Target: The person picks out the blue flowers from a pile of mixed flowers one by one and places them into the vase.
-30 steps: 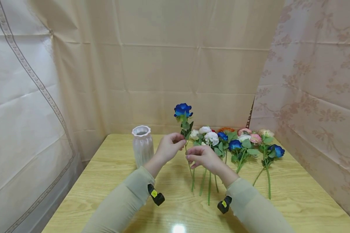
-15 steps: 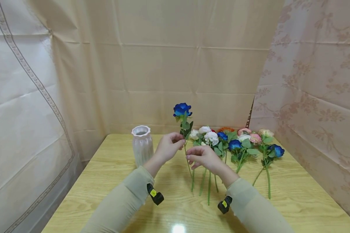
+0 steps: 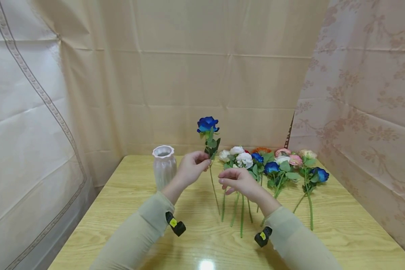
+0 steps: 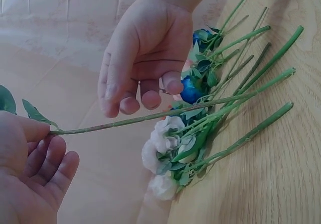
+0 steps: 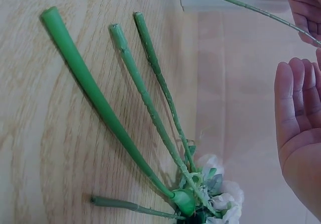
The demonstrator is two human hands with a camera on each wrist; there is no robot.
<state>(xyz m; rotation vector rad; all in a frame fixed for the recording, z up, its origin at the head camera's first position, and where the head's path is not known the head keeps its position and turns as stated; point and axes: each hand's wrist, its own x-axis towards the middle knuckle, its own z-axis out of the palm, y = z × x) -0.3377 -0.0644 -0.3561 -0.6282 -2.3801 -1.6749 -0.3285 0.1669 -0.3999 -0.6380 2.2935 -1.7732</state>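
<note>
My left hand (image 3: pixel 193 169) pinches the stem of a blue artificial rose (image 3: pixel 207 125) just under its leaves. The flower stands nearly upright, and its thin stem (image 4: pixel 125 121) hangs down past the fingers. Beside it, my right hand (image 3: pixel 242 184) is apart from the stem, its fingers loosely bent around nothing. The right wrist view shows that palm (image 5: pixel 303 143) bare, with the rose's stem end (image 5: pixel 241 4) above it. Left of my left hand stands a white ribbed vase (image 3: pixel 164 168) with a scalloped rim.
Several artificial flowers lie across the right of the wooden table (image 3: pixel 121 210): white blooms (image 3: pixel 244 160), blue roses (image 3: pixel 272 167), pink ones (image 3: pixel 296 161) and an orange one (image 3: pixel 261 150). Their green stems (image 3: pixel 242 219) point toward the front edge. Cloth curtains (image 3: pixel 222 82) hang behind and at both sides.
My right hand has let go of the stem and drawn slightly right. The left hand has shifted a little left and up with the blue rose.
</note>
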